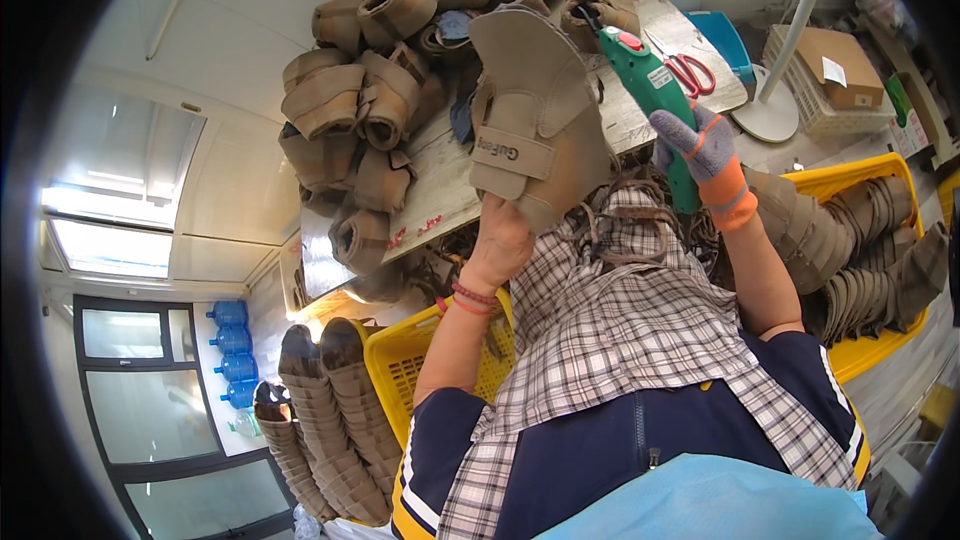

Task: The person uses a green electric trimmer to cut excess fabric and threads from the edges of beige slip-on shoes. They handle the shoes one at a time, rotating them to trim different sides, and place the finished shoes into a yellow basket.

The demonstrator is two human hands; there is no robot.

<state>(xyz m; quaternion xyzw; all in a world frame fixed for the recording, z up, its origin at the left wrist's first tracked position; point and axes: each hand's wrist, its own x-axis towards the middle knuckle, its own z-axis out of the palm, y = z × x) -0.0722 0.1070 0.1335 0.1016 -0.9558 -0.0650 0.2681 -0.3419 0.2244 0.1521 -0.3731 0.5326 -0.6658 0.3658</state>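
Observation:
My bare left hand (500, 248), with red bead bracelets at the wrist, grips the lower edge of a beige shoe upper (565, 105). The upper stands raised before me, its wide strap and flap facing me. My right hand (705, 155), in a grey and orange glove, is closed around a green handheld electric tool (640, 70) with a red button. The tool's dark tip points up and away to the left, just right of the upper and apart from it. Red-handled scissors (690, 75) lie on the worktable (440, 190) beyond the tool.
Several rolled beige uppers (325, 95) are heaped at the table's left and far side. Yellow crates (385, 365) (850, 370) stand on both sides, the right one packed with uppers. Tall stacks of uppers (345, 420) stand left. A white lamp base (765, 120) and basket (830, 120) are right.

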